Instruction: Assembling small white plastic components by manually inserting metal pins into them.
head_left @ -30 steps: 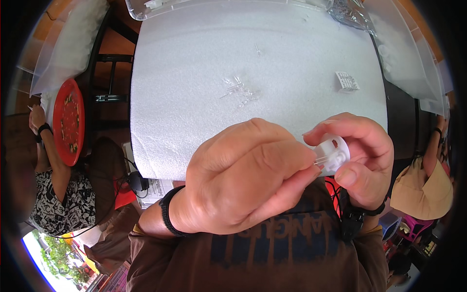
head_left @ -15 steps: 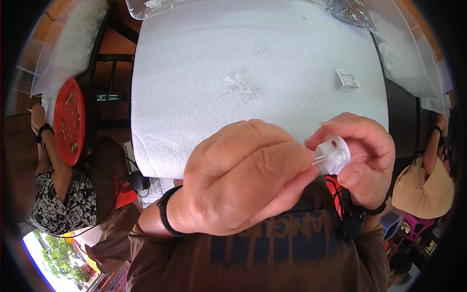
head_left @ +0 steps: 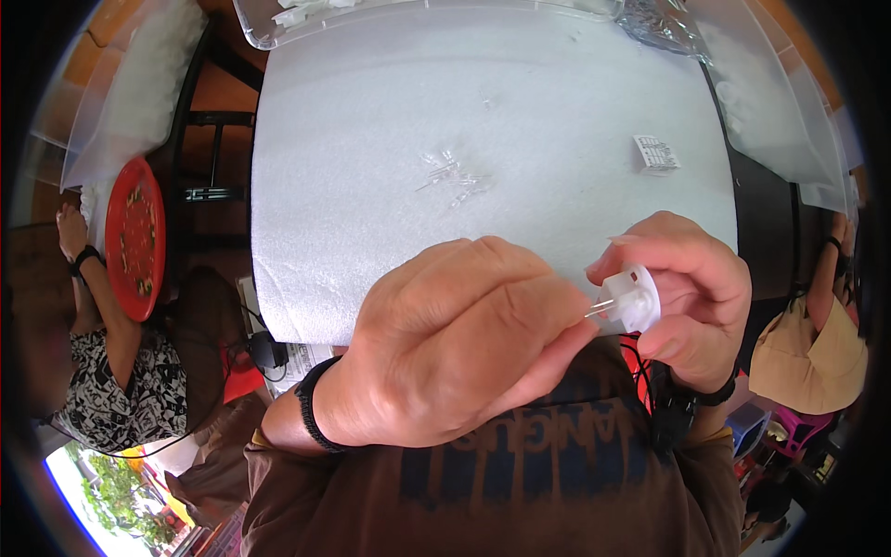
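Observation:
My left hand (head_left: 464, 343) is closed in a pinch at the centre, its fingertips at two thin metal legs (head_left: 601, 307). These legs look like those of a clear LED, whose head is hard to make out against the white plastic. Between the thumb and fingers of my right hand (head_left: 710, 302) is a small white round plastic cap (head_left: 640, 299) with a slot near its rim. The legs run from the cap toward my left fingertips. Beyond my hands, several clear LEDs (head_left: 450, 176) with long metal legs lie in a loose pile.
White foam sheeting (head_left: 353, 111) covers the table. A small printed paper slip (head_left: 656, 155) lies at right, a plastic bag (head_left: 661, 28) at the far right corner. A clear tray (head_left: 418, 11) stands along the far edge. People sit on both sides; a red tray (head_left: 135, 239) is at left.
The cap and both hands have shifted slightly left. My left fingertips stand a little farther from the cap, with more of the metal legs showing.

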The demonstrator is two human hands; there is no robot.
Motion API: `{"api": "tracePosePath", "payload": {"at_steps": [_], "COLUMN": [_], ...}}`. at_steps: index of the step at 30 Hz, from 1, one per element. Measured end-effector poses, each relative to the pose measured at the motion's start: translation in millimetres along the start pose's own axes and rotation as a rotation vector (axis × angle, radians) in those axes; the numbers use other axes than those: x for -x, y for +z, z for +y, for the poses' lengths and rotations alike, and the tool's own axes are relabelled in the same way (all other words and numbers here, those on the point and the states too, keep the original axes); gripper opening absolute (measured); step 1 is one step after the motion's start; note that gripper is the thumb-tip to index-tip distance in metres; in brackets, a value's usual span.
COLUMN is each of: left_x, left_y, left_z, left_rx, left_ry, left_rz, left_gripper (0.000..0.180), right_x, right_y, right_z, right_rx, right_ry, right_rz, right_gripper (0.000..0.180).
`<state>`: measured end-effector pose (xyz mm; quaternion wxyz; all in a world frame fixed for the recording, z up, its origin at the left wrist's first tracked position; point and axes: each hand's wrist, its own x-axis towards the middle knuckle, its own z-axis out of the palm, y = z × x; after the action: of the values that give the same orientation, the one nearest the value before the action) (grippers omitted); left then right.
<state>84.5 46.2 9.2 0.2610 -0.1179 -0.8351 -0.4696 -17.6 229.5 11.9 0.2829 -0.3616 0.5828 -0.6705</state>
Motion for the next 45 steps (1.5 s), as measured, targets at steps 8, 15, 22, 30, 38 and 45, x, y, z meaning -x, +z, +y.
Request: {"api": "tracePosePath", "payload": {"at_steps": [8,15,22,30,38,45], "left_x": [1,-1,6,8,17,17], "left_y": [2,0,10,8,14,19], "left_z": [1,-1,-1,-7,-9,-7], "left_rx": [-0.011,0.064,-0.006,0.103,0.038,-0.095], "left_ry": [-0.004,-0.038,0.016,-0.016,0.057,0.111], "left_rz": [-0.01,-0.036,-0.001,-0.002,0.003,0.017], "left_gripper": [0.024,0.024,0.027,0.025,0.027,0.03], "right_x": [3,2,0,0,2,1], "right_y": [-7,-6,-2,-2,0,-3], "right_z": [0,3,6,6,7,9], "right_rx": [0.101,0.11,0.095,0.135,0.121,0.124], "right_ry": [-0.055,-0.064,-0.093,-0.1,-0.097,-0.082], "right_rz": [-0.095,-0.108,-0.102,-0.093,-0.074,-0.118], "right_gripper": [0.052,0.051,0.051,0.05,0.047,0.048]}}
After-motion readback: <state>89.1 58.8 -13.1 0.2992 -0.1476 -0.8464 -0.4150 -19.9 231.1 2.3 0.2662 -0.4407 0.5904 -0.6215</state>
